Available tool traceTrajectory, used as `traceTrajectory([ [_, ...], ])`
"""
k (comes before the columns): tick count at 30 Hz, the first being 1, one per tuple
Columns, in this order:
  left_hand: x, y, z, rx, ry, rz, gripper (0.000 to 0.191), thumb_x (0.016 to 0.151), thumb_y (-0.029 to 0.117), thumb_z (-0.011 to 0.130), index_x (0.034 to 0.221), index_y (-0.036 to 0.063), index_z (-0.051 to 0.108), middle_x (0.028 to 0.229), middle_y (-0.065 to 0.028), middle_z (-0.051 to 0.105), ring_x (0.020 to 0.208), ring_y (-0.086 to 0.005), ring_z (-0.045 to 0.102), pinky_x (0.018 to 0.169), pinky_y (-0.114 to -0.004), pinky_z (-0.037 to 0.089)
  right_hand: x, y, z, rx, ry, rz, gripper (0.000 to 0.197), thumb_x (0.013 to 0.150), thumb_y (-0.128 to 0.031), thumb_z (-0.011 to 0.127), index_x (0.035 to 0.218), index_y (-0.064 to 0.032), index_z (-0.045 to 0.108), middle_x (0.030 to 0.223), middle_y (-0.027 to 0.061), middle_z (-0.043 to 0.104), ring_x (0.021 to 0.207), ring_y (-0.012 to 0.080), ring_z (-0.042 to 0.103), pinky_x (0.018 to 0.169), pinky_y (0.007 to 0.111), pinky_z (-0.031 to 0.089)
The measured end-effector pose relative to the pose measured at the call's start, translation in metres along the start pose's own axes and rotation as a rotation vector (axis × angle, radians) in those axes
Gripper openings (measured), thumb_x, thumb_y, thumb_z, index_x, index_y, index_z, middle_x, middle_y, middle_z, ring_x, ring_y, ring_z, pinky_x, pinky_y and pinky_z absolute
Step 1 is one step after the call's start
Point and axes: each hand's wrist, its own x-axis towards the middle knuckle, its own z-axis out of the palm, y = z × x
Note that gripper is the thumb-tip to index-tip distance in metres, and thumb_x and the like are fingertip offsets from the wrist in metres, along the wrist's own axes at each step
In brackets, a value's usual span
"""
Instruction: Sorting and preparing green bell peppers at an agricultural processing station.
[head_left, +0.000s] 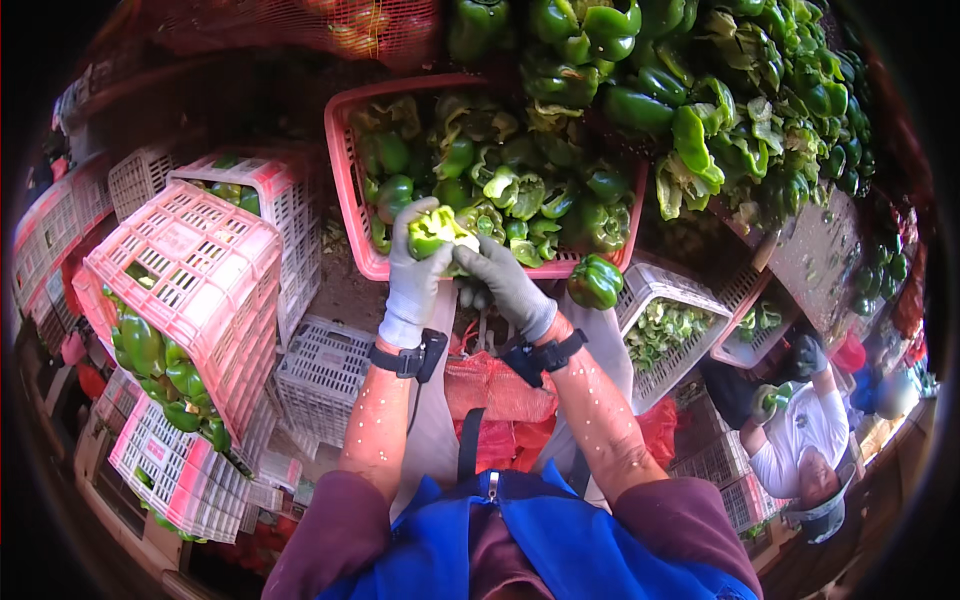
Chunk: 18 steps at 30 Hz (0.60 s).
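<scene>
My left hand (416, 262), in a grey-white work glove, grips a green bell pepper (435, 231) whose pale inside shows. At the pepper's lower right, the gloved fingers of my right hand (506, 281) are bent against it; whether they hold a piece or a small tool is hidden. Both hands are over the near edge of a pink plastic crate (341, 172), which holds whole and cut green peppers. A whole green pepper (595, 282) lies at the crate's near right corner.
Cut and whole peppers (697, 112) form a heap at the upper right. Pink and white crates (180, 232) are stacked at left. A white crate (660, 330) with green scraps stands right of my legs. Red mesh sacks (499, 390) lie between them. A co-worker (802, 435) sits at right.
</scene>
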Motion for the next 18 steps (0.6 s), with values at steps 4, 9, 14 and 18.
traceTrajectory([
  [4, 0.007, -0.013, 0.004, 0.269, -0.012, 0.198, 0.053, 0.077, -0.014, 0.056, 0.126, 0.0063, 0.054, 0.123, -0.0071, 0.057, 0.113, -0.0199, 0.057, 0.101, -0.031, 0.045, 0.004, 0.031, -0.004, -0.321, 0.121, -0.212, 0.039, 0.095, -0.040, 0.063, 0.106, -0.0038, 0.056, 0.081, 0.0009, 0.063, 0.065, 0.0222, 0.064, 0.059, 0.038, 0.050],
  [9, 0.005, -0.001, 0.018, 0.536, -0.013, 0.198, 0.052, 0.077, -0.017, 0.056, 0.123, 0.0059, 0.058, 0.119, -0.0075, 0.060, 0.110, -0.0203, 0.059, 0.098, -0.030, 0.047, -0.013, 0.019, -0.013, -1.240, 0.135, -0.565, 0.034, 0.081, -0.029, 0.072, 0.102, -0.0059, 0.059, 0.080, 0.0139, 0.061, 0.069, 0.0362, 0.061, 0.061, 0.045, 0.048],
  [14, 0.026, -0.012, -0.003, 0.421, 0.372, 0.068, 0.069, 0.077, -0.008, 0.068, 0.140, 0.0090, 0.045, 0.130, -0.0146, 0.052, 0.119, -0.0255, 0.053, 0.098, -0.037, 0.047, -0.037, 0.027, -0.038, -0.728, 0.445, -0.496, 0.031, 0.086, -0.022, 0.074, 0.106, -0.0030, 0.060, 0.090, 0.0062, 0.067, 0.067, 0.0180, 0.062, 0.062, 0.029, 0.050],
  [18, 0.031, -0.007, -0.009, 1.187, 0.307, 0.331, 0.099, 0.069, 0.017, 0.086, 0.151, 0.0088, 0.032, 0.146, -0.0255, 0.038, 0.136, -0.0378, 0.040, 0.111, -0.046, 0.036, -0.051, 0.011, -0.077, -0.444, 0.609, -0.320, 0.029, 0.093, -0.016, 0.066, 0.116, -0.0030, 0.053, 0.092, 0.0026, 0.065, 0.072, 0.0066, 0.059, 0.062, 0.021, 0.047],
])
